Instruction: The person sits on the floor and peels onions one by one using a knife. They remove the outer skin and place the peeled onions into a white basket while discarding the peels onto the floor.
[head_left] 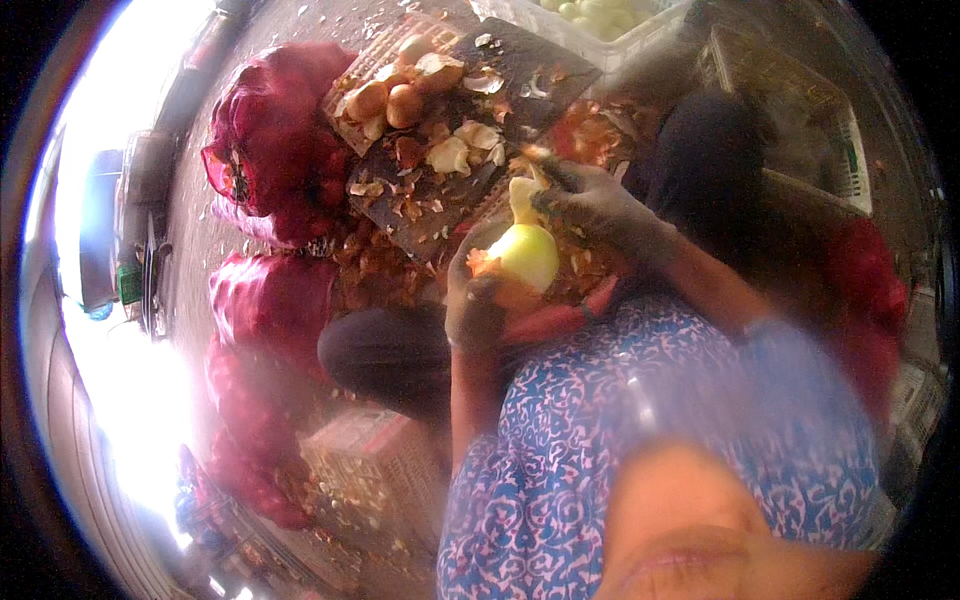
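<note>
Tabletop and floor. The tabletop, a dark flat board (525, 62), lies at a slant to the view, with an orange lattice panel (378, 58) along its far left side. Brown-skinned onions (404, 105) sit in a cluster over the lattice. Pale peelings (450, 156) and curled brown skins (408, 208) litter the dark surface. The grey floor (188, 235) bears bulging red mesh sacks (283, 115) at left, a pale lattice crate (372, 450) below them, a white crate (562, 36) at top, and loose scraps.
</note>
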